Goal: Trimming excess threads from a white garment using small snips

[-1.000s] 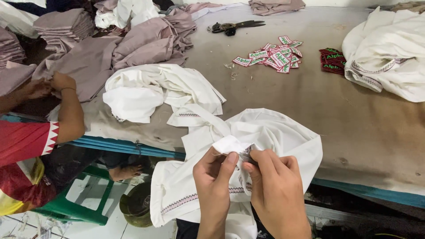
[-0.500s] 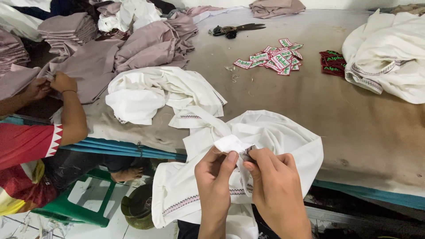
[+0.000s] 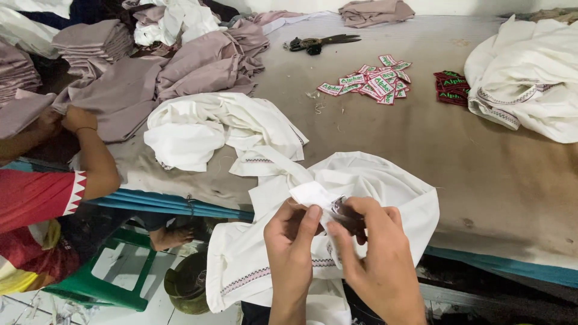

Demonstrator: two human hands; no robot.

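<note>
A white garment (image 3: 373,186) is draped over the near edge of the table (image 3: 481,156), part on top, part hanging down toward the floor. A folded bit of its fabric is pinched by both hands just above the table edge. The left hand (image 3: 292,241) is closed on the white fold, thumb on top, fingers curled under. The right hand (image 3: 376,253) is closed too, fingertips pressed on a small dark label (image 3: 338,207) at the fold; the label is mostly hidden by the fingers, so its detail cannot be told. The two hands are touching or nearly touching at the fold.

A second white garment (image 3: 205,129) is crumpled on the table just behind and left of the held one, the two touching. A white pile (image 3: 530,78) is seen at the far right. A scatter of white-and-green labels (image 3: 373,81) lies mid-table, with a small stack of red labels (image 3: 451,89) just beside it on the right. Black scissors (image 3: 319,42) are lying further back. Mauve garments (image 3: 192,66) are heaped at the back left, with folded stacks (image 3: 90,42) beyond them.

At the left, another person's arm (image 3: 96,156) in a red sleeve (image 3: 36,195) is seen, the hand resting on mauve cloth. A green stool (image 3: 114,277) stands below the table, with a round dark pot (image 3: 186,283) on the floor near it.
</note>
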